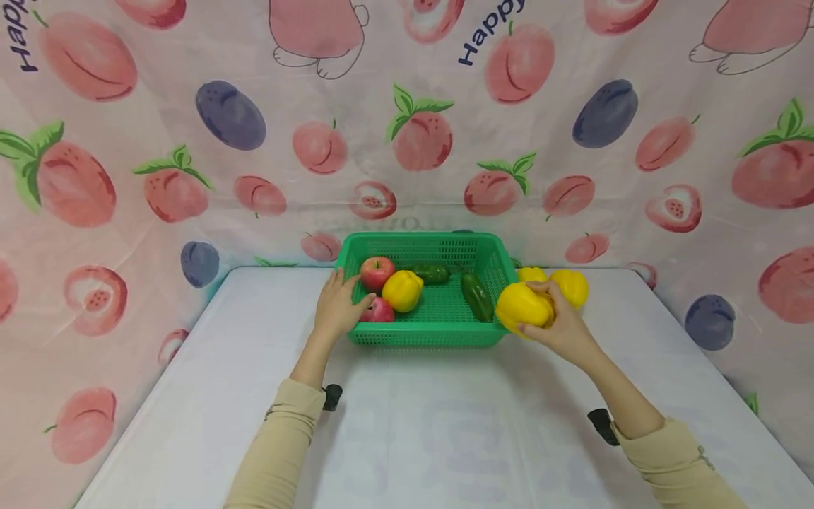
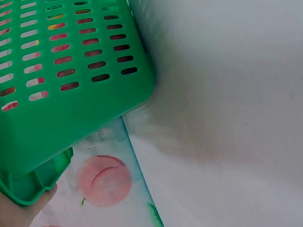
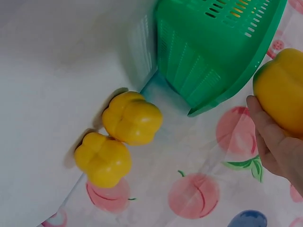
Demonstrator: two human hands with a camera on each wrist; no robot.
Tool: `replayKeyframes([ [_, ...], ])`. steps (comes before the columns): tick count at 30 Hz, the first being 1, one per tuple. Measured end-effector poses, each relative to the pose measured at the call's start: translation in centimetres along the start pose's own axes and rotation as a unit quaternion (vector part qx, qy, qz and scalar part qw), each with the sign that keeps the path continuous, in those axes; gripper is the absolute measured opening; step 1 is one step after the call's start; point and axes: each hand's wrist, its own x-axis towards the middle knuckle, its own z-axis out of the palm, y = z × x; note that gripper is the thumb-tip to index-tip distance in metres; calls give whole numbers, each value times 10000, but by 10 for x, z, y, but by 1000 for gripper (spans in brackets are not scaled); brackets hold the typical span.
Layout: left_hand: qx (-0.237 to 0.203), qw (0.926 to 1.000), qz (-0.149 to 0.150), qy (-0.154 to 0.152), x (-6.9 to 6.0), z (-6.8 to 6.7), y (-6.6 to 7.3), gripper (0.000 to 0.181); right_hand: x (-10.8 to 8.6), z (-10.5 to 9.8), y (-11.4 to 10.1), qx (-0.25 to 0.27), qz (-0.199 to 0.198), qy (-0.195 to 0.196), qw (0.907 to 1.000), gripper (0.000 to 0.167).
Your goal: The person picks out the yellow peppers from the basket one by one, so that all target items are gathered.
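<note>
My right hand (image 1: 566, 329) grips a yellow bell pepper (image 1: 523, 307) at the front right corner of the green basket (image 1: 426, 336). In the right wrist view the same pepper (image 3: 284, 90) is at the right edge, raised beside the basket. My left hand (image 1: 340, 304) holds the basket's left rim, thumb on the inner side; the left wrist view shows only part of that hand (image 2: 23, 208) at the rim. Inside the basket lie a red apple (image 1: 378, 273), a yellow bell pepper (image 1: 403, 290), a pinkish-red fruit (image 1: 379, 310) partly hidden by my thumb, and two dark green vegetables (image 1: 477, 297).
Two more yellow bell peppers (image 3: 131, 118) stand on the white table (image 1: 432, 424) right of the basket, near its back edge. Behind the table hangs a fruit-patterned cloth (image 1: 432, 198). Dark straps or devices (image 1: 604, 426) show by both wrists.
</note>
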Motion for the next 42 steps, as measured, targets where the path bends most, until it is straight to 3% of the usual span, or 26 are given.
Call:
replayKeyframes([
  [7,-9,10000,-29,-13,0,1,0,62,-3,-7,8,-182,33,161,9997,61],
  [22,-2,10000,-54,-74,0,0,1,62,-8,-26,27,-518,112,-136,9985,74],
  [32,-23,10000,-41,-44,-1,-2,2,62,-6,-30,37,-790,-28,210,9967,67],
  [42,-69,9999,-75,-37,0,0,1,62,1,-21,58,-527,-278,425,9973,68],
])
